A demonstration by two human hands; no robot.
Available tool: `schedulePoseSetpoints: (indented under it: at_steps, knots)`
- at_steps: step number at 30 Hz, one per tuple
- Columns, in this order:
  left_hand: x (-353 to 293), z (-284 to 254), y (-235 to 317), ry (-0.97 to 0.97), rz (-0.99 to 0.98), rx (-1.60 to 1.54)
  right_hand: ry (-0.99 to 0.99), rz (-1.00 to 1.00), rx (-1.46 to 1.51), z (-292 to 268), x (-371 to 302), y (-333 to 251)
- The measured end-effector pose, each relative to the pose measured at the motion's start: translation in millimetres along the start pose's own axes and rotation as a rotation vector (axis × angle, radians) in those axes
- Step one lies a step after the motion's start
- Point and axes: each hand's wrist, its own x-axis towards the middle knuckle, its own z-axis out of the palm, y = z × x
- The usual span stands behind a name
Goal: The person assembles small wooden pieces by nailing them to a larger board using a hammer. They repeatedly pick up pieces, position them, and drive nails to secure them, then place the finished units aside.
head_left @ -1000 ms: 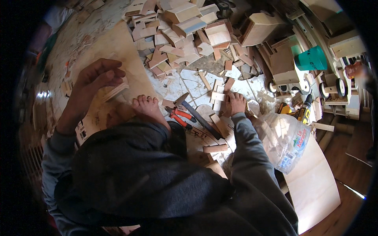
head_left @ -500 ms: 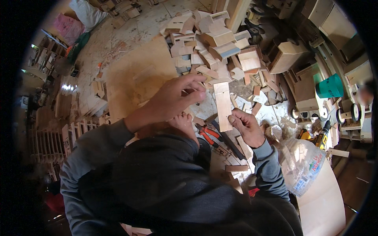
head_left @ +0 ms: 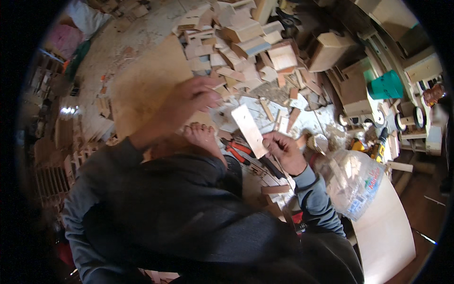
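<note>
Now in hand: a pale wooden strip [head_left: 248, 131]

Pinched in the right hand [head_left: 288, 154] above the floor [head_left: 142, 38], it looks flat, dark marks near either end; apparently a handling step, next calling for a steady grip. The left hand [head_left: 191, 100] hangs empty, fingers apart; beyond lie wood pieces [head_left: 243, 33]

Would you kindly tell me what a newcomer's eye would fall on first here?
Probably the pale wooden strip in the right hand, near the centre. Beyond it, a jumbled heap of cut wooden pieces fills the upper middle. At the upper right, a green cup stands out among the woodwork.
</note>
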Motion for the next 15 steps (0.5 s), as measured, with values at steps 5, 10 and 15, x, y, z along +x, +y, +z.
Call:
schedulePoseSetpoints:
  at_steps: [5, 10, 15]
  knots:
    - [-9.8, -18.5, -3.6, 0.066, -0.18, -0.073, 0.015, 0.36, -0.446, -56.3, -67.8, 99.6]
    - [-15.2, -15.3, -1.9, 0.02, -0.211, -0.039, 0.423, 0.188, -1.0, -86.6, -38.0, 164.2]
    - [-16.1, -16.8, 5.0, -0.016, -0.162, -0.013, 0.548, 0.509, -1.145, -68.8, 35.6, 189.6]
